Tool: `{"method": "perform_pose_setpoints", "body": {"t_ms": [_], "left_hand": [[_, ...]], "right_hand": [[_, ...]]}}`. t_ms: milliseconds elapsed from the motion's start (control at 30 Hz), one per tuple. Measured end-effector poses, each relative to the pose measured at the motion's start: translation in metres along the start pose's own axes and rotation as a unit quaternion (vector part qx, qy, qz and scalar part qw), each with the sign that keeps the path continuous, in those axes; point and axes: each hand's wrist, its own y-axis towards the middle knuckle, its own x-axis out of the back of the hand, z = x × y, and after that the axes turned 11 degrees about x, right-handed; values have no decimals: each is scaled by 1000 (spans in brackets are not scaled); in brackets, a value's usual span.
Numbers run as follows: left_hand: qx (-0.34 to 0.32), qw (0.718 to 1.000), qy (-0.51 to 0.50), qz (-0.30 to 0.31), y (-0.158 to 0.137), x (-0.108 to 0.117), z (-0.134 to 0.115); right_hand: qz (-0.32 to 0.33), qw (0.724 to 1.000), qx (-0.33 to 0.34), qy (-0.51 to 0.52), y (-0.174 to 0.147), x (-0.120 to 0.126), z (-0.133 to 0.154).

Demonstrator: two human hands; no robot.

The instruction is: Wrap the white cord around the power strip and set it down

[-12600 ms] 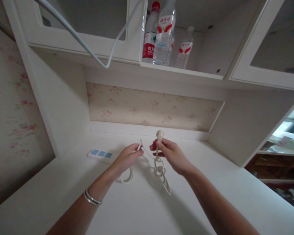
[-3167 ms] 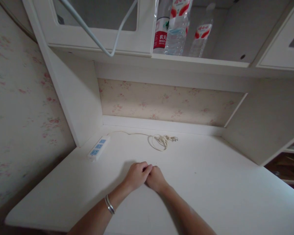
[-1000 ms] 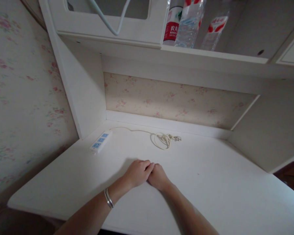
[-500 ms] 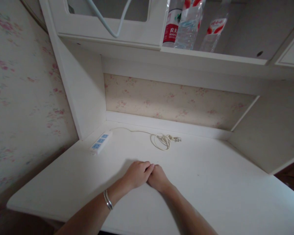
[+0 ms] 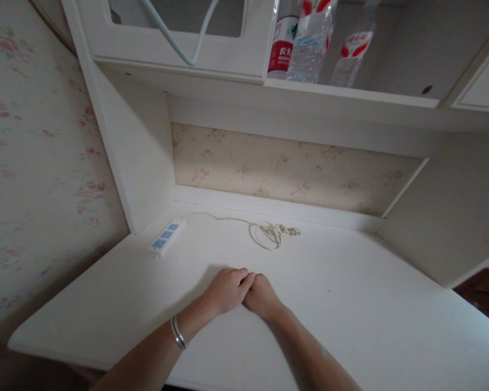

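My left hand [image 5: 228, 290] rests on the white desk [image 5: 350, 336], its fingers curled closed, a silver bangle on the wrist. My right hand [image 5: 263, 296] lies against it, also curled in a loose fist. The two touch at thumb and knuckles, and no object shows in either. Beyond them on the desk lies a white power strip [image 5: 165, 238] with blue socket faces. Its cream cord [image 5: 264, 234] runs along the back and ends in a loose coil with a plug, farther back than my hands.
Overhead, a white cabinet [image 5: 179, 68] spans the desk, with a pale hanging cable [image 5: 191, 57] in front. Plastic bottles [image 5: 309, 51] stand on its open shelf. Side panels [image 5: 134, 152] bound the desk, and flowered wallpaper [image 5: 244, 163] covers the wall.
The view has shifted very slightly. Both hands stay pressed together in the same spot, and the power strip and cord have not moved.
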Motion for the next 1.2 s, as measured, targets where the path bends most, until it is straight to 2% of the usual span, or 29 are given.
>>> {"method": "perform_pose_setpoints", "body": {"t_ms": [400, 633, 1200], "left_hand": [[-11, 1000, 6, -7, 1, -1, 1], [5, 1000, -3, 3, 0, 2, -2], [7, 1000, 6, 4, 0, 1, -2]], "right_hand": [[-20, 1000, 22, -7, 1, -5, -5], [-31, 999, 34, -6, 0, -6, -5], [-26, 999, 29, -16, 0, -6, -6]]}}
